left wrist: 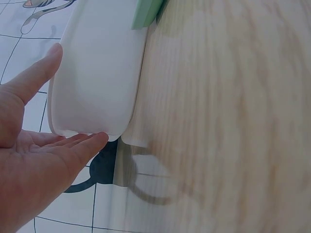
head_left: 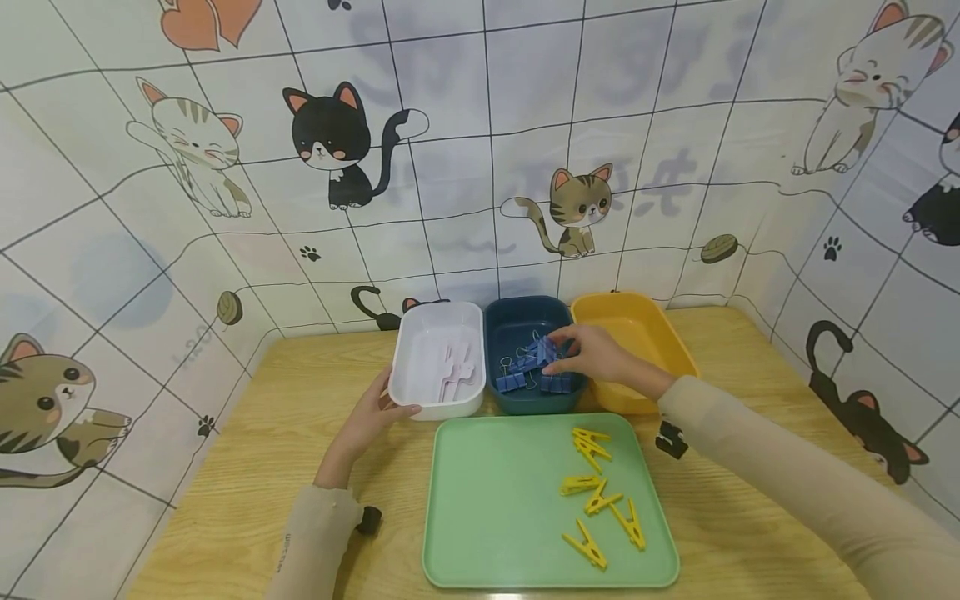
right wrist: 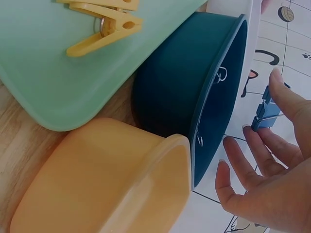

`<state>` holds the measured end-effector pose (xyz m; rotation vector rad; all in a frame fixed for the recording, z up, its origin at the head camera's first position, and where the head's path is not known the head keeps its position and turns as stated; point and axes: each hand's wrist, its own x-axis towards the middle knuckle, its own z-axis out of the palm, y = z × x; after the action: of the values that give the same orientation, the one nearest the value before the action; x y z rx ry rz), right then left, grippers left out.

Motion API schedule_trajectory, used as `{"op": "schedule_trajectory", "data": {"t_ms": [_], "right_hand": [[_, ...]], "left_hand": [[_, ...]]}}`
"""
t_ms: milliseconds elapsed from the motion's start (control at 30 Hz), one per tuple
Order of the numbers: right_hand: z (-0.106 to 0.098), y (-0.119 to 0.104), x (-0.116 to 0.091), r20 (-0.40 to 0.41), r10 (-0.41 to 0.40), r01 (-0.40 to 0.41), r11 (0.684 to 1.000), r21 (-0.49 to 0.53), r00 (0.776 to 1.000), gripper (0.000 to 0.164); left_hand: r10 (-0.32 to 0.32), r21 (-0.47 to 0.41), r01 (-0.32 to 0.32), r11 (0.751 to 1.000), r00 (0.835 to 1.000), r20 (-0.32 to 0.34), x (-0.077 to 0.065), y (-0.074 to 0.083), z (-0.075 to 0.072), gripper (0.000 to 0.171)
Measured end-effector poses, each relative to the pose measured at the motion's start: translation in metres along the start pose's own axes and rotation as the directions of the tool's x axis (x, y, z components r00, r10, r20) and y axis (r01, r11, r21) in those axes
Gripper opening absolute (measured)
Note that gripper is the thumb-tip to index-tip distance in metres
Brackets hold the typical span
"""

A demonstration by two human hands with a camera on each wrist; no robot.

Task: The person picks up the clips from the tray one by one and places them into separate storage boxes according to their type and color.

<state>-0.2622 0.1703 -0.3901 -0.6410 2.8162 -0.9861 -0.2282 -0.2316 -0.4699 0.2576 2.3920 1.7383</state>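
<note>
Small lettering runs along my left sleeve, too tiny to read. On the wood-grain table, my left hand touches the white bin, thumb and fingers apart; my right hand pinches a blue binder clip over the navy bin. Beyond, the cat-printed wall covering shows faint, unreadable characters.

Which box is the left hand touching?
The white box, leftmost of the three. The left hand touches it, not the dark blue box or the yellow box.
</note>
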Motion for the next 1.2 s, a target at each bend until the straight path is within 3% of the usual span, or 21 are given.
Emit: {"op": "schedule_trajectory", "data": {"t_ms": [467,1200], "right_hand": [[-0.004,0.002,0.014,0.001,0.067,-0.067,0.998,0.004,0.998,0.063],[-0.010,0.002,0.025,-0.012,0.108,-0.108,0.994,-0.003,0.994,0.066]], "left_hand": [[-0.003,-0.006,0.003,1.000,1.000,0.006,0.000,0.000,0.000,0.095],[0.016,-0.028,-0.015,0.999,1.000,0.023,-0.001,0.000,0.000,0.093]]}}
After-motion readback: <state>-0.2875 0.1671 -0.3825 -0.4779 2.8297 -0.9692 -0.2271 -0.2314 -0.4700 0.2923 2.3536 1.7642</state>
